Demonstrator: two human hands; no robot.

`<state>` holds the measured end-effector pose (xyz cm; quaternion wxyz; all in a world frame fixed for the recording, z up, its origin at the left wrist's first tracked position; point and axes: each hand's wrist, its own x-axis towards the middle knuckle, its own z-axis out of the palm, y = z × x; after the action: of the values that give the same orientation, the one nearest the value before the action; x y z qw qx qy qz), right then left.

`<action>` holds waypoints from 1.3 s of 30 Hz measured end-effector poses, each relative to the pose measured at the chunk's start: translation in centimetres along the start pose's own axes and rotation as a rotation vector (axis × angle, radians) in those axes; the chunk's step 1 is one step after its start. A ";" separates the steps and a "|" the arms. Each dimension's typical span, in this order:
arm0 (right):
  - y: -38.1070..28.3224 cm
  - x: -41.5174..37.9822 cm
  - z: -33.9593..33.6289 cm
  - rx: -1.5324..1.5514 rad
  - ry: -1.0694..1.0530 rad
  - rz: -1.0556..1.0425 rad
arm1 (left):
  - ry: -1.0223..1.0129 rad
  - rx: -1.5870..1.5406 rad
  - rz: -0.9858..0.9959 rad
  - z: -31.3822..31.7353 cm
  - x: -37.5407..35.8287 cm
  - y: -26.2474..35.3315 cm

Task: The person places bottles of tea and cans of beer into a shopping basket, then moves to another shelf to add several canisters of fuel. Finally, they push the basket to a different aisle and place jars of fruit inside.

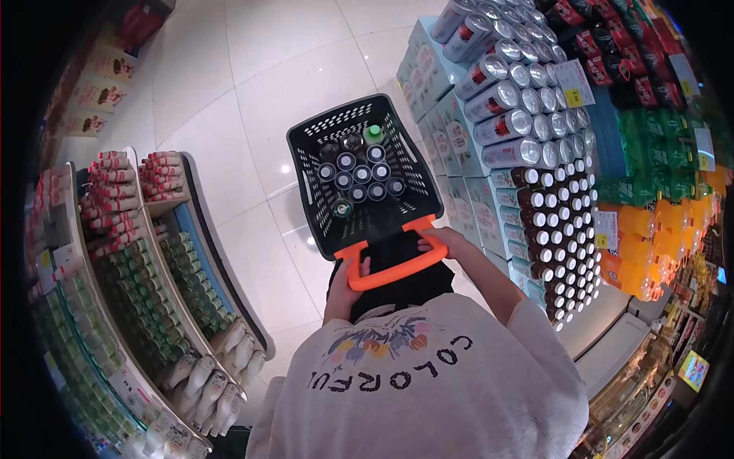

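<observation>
Open white floor (pixel 252 84) lies far and to the left of the black basket (pixel 413 180), while stacked cans (pixel 512 115) and cartons (pixel 459 153) crowd just right of it, and a shelf of bottles (pixel 168 268) walls off the near left.

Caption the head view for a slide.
Left hand and right hand grip the orange handle of a black plastic shopping basket of bottles, between drink shelves.

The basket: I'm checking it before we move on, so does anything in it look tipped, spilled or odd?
Nothing stands out. The bottles stand upright in rows inside the black basket, one with a green cap. No spill shows.
</observation>
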<state>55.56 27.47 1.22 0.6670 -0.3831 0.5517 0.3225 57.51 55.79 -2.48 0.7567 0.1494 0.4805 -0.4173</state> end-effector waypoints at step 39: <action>-25.4 10.6 10.0 0.622 -0.254 -0.021 | -0.054 0.060 -0.163 23.4 10.7 25.2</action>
<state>84.03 23.57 -4.31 0.8185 -0.1236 0.5324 0.1770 93.15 51.20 -4.47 0.7279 0.1212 0.4579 -0.4958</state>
